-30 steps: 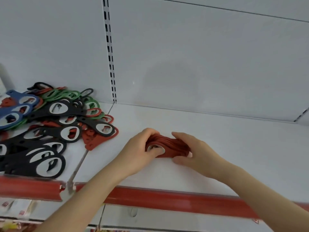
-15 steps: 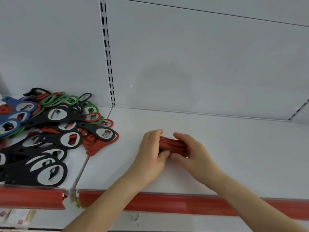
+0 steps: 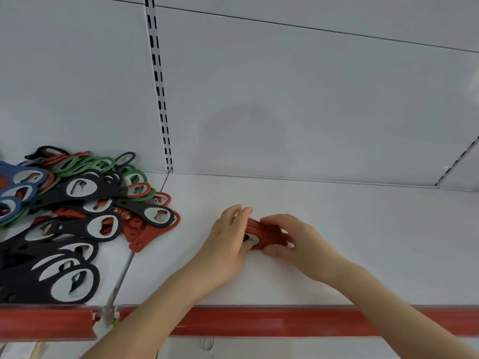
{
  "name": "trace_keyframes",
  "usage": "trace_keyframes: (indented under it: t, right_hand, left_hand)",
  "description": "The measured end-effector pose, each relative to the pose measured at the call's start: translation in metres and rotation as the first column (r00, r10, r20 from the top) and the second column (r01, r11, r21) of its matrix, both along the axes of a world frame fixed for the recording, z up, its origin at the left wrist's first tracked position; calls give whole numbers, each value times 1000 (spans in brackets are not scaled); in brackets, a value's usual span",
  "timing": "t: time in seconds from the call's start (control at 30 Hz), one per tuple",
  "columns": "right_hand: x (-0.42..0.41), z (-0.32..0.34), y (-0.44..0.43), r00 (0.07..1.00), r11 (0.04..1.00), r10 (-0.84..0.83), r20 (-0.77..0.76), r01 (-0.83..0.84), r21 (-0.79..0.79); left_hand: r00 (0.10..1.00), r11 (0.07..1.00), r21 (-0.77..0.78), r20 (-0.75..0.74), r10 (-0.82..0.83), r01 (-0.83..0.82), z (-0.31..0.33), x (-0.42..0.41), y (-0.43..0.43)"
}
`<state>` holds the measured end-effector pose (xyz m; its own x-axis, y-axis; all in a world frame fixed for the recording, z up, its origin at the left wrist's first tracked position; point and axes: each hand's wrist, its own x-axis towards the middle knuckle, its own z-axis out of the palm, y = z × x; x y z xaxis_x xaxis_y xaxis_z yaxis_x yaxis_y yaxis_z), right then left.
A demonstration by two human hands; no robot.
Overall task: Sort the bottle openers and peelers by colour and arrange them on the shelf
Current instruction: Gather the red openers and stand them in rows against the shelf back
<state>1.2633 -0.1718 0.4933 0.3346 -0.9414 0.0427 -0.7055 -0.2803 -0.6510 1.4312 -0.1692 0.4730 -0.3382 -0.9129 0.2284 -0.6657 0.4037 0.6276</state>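
Red opener stack [image 3: 262, 232] on shelf [image 3: 350, 229], mixed pile [image 3: 77, 218] left.

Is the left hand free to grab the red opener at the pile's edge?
Probably not yet: the left hand grips the red stack with the right hand. Bare shelf lies between it and the red opener, so releasing should suffice.

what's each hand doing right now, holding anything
left hand: grips the left end of the stack of red openers
right hand: grips the right end of the same stack
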Motion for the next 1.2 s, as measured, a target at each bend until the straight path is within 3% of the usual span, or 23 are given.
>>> trace_keyframes:
  t: [0.2, 0.37, 0.43, 0.5, 0.57, 0.63, 0.7, 0.8, 1.07, 1.2]
  right_hand:
    - [7, 19, -8, 978, 998, 55, -203, -62, -30]
    - [9, 24, -8, 954, 990, 133, -269, -142, -14]
    - [8, 23, -7, 975, 987, 156, -160, -158, 1]
    - [10, 21, -3, 990, 989, 130, 49, -133, 60]
    - [13, 19, 1, 959, 987, 83, 270, -117, 112]
    - [19, 17, 5, 903, 987, 47, 428, -107, 118]
    - [25, 12, 6, 871, 986, 37, 490, -111, 124]
    - [29, 0, 6, 907, 986, 65, 417, -122, 113]
    - [30, -4, 5, 908, 984, 29, 418, -100, 149]
    - [31, 7, 9, 878, 983, -12, 479, -79, 169]
  left_hand:
    - [998, 1000, -14, 57, 12, -12, 2, 2, 0]
    - [976, 982, 153, -172, 133, -107, 12, 10, -2]
    - [918, 963, 224, -331, 218, -147, 14, 19, -1]
    - [822, 957, 280, -528, 214, -70, 19, 27, 1]
    - [703, 968, 250, -692, 164, 20, 27, 32, 4]
    - [646, 989, 148, -757, 98, 25, 36, 34, 6]
    - [695, 1000, 23, -718, 22, -7, 41, 33, 9]
    - [828, 994, -107, -558, -63, 3, 37, 31, 12]
    - [884, 995, -94, -462, -74, 34, 36, 35, 7]
    - [870, 998, -43, -492, 24, -52, 41, 37, -7]
